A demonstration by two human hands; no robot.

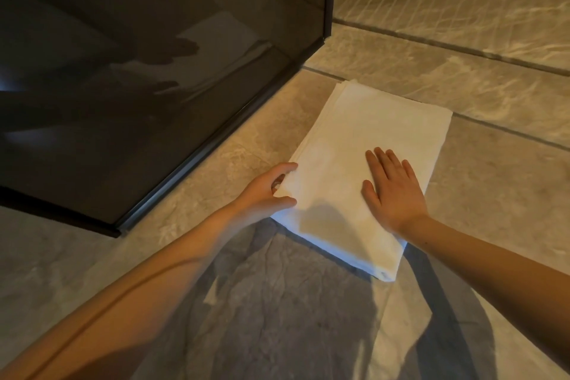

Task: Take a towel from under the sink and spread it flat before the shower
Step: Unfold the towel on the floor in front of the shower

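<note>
The white towel [364, 170] sits folded on the tile floor [478, 194] just beside the dark glass shower [138, 71] — left hand [265, 191] pinching its near-left edge, right hand [391, 191] pressed flat on top.

Beige marbled floor tiles [401, 68], dark grout lines [431, 43].

Tiled floor [462, 182], beige with dark grout lines, bearing a folded white towel [354, 139], apparently several layers thick, lying just beside the dark base rail [197, 158] of the shower screen [123, 71]
</note>
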